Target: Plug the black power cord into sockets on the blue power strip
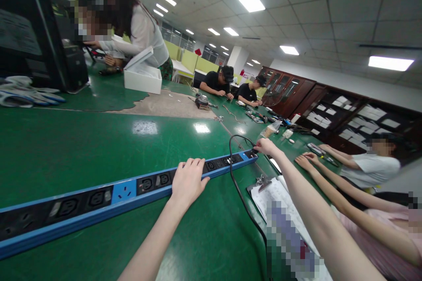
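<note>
A long blue and black power strip (125, 189) lies slantwise across the green table, its row of sockets facing up. My left hand (189, 180) is over the middle of the strip, fingers across its top and thumb along the near side. At the strip's far right end, my right hand (263, 145) pinches the end of a black cable (233, 174). Its fingertips partly hide the cable end, so I cannot tell whether it is seated in the strip. From there the cable loops left over the strip and runs down toward me.
A clipboard with papers (277, 197) lies under my right forearm. An open white box (143, 80), gloves (29, 92) and a black machine (36, 39) stand to the left. Loose tools and parts (257, 116) lie farther back. Several people sit or stand around the table (99, 140).
</note>
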Demonstrator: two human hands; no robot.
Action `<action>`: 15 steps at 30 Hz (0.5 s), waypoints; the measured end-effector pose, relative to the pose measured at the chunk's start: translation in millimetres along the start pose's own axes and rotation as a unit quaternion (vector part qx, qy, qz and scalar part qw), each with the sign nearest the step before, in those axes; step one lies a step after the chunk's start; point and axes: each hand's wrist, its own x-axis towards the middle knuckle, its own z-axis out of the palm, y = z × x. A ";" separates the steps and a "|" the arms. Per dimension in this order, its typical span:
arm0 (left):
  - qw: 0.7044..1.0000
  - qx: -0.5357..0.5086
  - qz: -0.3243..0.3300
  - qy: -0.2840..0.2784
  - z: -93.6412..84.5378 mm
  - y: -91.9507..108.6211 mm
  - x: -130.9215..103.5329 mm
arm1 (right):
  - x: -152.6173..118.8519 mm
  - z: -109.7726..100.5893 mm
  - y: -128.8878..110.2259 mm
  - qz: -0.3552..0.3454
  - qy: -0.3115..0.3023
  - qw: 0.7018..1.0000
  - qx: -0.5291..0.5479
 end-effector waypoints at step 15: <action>1.000 -0.005 -0.003 -0.008 -1.0 0.3 -0.5 | 5.7 -3.7 -3.6 0.007 -0.014 0.999 0.027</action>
